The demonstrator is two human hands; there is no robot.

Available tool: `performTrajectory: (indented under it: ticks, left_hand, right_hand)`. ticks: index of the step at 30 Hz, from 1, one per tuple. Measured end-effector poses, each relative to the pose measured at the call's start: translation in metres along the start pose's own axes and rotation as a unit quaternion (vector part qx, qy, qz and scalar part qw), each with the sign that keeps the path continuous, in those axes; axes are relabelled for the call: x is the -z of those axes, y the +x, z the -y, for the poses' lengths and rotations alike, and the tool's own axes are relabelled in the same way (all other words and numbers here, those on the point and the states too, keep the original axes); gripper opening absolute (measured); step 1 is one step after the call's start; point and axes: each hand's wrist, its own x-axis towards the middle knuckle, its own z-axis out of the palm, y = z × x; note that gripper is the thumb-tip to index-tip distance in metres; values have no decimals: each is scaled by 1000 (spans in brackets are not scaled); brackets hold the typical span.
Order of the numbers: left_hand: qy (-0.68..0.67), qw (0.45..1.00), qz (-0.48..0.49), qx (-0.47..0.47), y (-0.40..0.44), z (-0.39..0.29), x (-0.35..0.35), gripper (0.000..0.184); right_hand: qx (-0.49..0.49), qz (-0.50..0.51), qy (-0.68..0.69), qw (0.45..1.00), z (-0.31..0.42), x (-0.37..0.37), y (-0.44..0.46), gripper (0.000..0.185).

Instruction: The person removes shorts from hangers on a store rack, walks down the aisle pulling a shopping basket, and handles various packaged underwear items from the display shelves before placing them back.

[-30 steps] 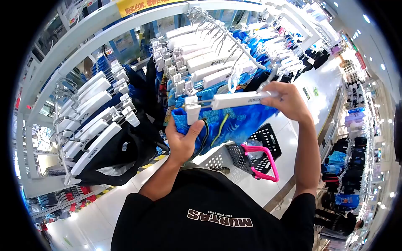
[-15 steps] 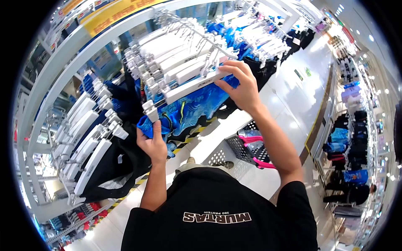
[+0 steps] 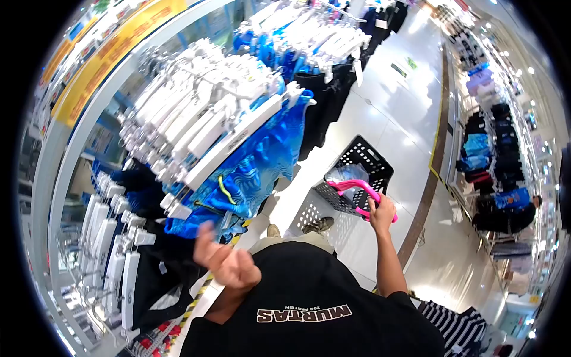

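Observation:
My right hand [image 3: 382, 212] is closed around a pink handle [image 3: 360, 189] of a black perforated shopping basket [image 3: 380, 162], which has something in clear plastic inside. My left hand [image 3: 228, 260] is in front of my body with nothing in it, its fingers loosely bent and apart, the raised one blurred by motion. Just beyond it, blue patterned swim shorts [image 3: 253, 160] with a yellow-green drawstring hang from a white clip hanger [image 3: 235, 143]. The left hand looks apart from the shorts, though its fingertips overlap their lower corner in view.
A white metal rack [image 3: 89, 113] with a yellow sign [image 3: 119, 50] holds many white hangers. Dark garments [image 3: 163, 291] hang at lower left. A shiny tiled aisle [image 3: 380, 101] runs to the right, bordered by more clothing racks [image 3: 493, 149]. Striped clothing [image 3: 455, 327] shows at lower right.
My right hand has left the hanger and moved down onto the basket handle. My left hand has come off the shorts, nearer my body. The shorts now hang along the rack, and the view has shifted.

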Motion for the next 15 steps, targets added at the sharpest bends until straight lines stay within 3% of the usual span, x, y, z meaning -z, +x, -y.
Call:
performTrajectory:
  ticks: [2,4,11,15]
  left_hand:
    - [-142,965,111,191,-1,-10,-23,39]
    - [-200,896,201,342,6,-12,-48,19]
    - [-215,895,250,300,14,7,-101,12]
    - [-222,912,176,295,26,5,-137,11]
  right_hand:
    - [48,-99,-34,993,-12,-15,-3,31]
    - [17,-87,-39,995,-10,-15,6,36]
    - [-38,-49,-100,993,-27,-15,40,38]
    - [-31,-28,-111,993,-51,-17,76,29]
